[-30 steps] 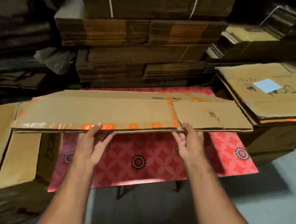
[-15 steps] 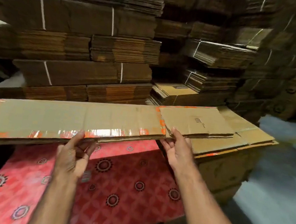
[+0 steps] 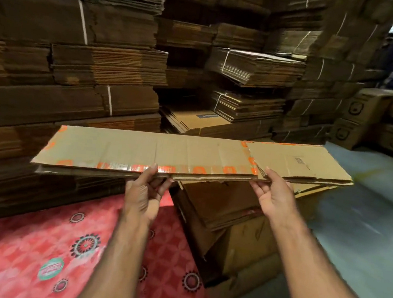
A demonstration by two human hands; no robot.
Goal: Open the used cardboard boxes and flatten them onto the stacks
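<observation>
Both our hands hold one flattened box (image 3: 165, 154) level in the air, in front of us and above a low stack (image 3: 221, 207) of flat cardboard. Our left hand (image 3: 143, 192) grips the near long edge a little left of the middle, thumb on top by the orange tape (image 3: 140, 168) and fingers curled beneath. Our right hand (image 3: 274, 196) pinches the same edge further right, thumb on top at the seam where a flap (image 3: 296, 161) begins, fingers under the board. Most of the box reaches out to the left of our left hand, well past the grip, while the flap end juts to the right beyond our right hand. The board lies roughly flat, its far edge turned toward the stacks (image 3: 252, 67) of tied cardboard bundles that fill the background. Below our left arm lies a red patterned sheet (image 3: 35, 241), just beside the low stack. To the right we see bare grey floor (image 3: 364, 227), and more boxes (image 3: 368, 118) stand further back on that side.
</observation>
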